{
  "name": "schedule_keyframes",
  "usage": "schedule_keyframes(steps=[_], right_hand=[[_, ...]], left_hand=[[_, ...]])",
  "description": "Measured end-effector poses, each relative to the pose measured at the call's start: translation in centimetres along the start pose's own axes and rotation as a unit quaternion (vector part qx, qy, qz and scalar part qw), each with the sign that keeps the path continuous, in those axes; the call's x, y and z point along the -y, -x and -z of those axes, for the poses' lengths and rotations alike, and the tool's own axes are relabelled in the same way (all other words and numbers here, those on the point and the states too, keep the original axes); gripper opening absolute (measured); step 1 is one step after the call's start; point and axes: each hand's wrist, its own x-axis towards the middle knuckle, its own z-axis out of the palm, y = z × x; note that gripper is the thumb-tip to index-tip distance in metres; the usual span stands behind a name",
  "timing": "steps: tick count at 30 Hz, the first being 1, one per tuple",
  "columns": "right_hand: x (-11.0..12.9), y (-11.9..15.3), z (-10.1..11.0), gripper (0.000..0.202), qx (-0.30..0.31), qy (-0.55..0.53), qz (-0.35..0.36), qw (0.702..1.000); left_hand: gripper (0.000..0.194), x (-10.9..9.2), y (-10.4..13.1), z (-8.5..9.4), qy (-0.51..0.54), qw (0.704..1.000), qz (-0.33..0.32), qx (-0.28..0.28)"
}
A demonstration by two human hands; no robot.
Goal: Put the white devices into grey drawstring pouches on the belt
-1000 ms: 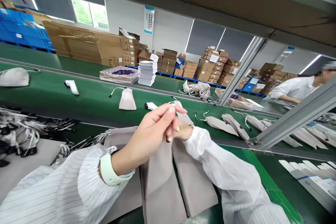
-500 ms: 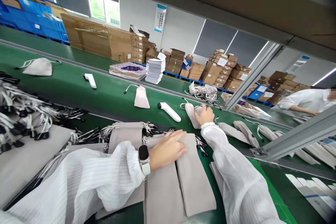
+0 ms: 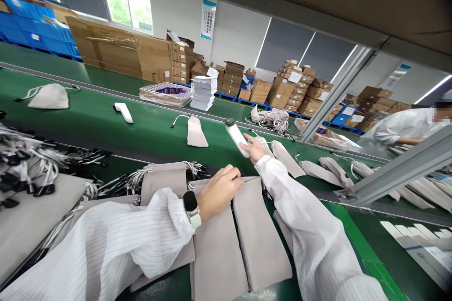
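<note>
My right hand (image 3: pixel 253 149) reaches out over the green conveyor belt (image 3: pixel 106 124) and grips a white handheld thermometer (image 3: pixel 236 138), lifted off the belt and tilted. My left hand (image 3: pixel 221 190) rests with curled fingers on the top edge of a flat grey drawstring pouch (image 3: pixel 215 249) in a stack right in front of me. A smartwatch sits on that wrist. A filled grey pouch (image 3: pixel 196 132) lies on the belt just left of the thermometer.
Another white thermometer (image 3: pixel 123 112) and a pouch (image 3: pixel 49 97) lie farther left on the belt. Filled pouches (image 3: pixel 328 168) line the belt to the right. Corded items (image 3: pixel 31 169) pile at left. A metal frame post (image 3: pixel 399 169) crosses right. A person in white (image 3: pixel 406 126) works beyond.
My right hand let go of the filled pouch on the belt and picked up the white thermometer. My left hand came down from the pouch's cord onto the flat pouch stack.
</note>
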Motion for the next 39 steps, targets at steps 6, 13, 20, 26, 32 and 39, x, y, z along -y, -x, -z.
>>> schedule_keyframes(steps=[6, 13, 20, 26, 32, 39], right_hand=[[7.9, 3.5, 1.3, 0.099, 0.059, -0.330, 0.060, 0.940], [10.0, 4.7, 1.7, 0.074, 0.016, -0.328, 0.097, 0.939], [9.9, 4.9, 1.2, 0.052, 0.047, -0.304, 0.057, 0.950], [9.6, 5.2, 0.1, 0.042, 0.114, -0.260, -0.018, 0.959], [8.9, 3.8, 0.5, 0.046, -0.059, -0.322, -0.004, 0.945], [9.2, 4.4, 0.0, 0.047, -0.006, -0.294, 0.023, 0.955]], left_hand=[[0.020, 0.0, -0.3, 0.3, 0.102, 0.994, 0.030, 0.018], [0.027, -0.3, -0.3, 1.2, 0.241, 0.960, 0.123, -0.073], [0.023, -0.8, -0.2, 2.2, 0.212, 0.959, 0.146, -0.116], [0.020, -0.6, -0.3, 2.6, 0.268, 0.945, 0.097, -0.161], [0.021, -0.2, -0.4, 2.6, 0.272, 0.945, 0.098, -0.151], [0.020, 0.0, -0.4, 2.6, 0.261, 0.950, 0.093, -0.140]])
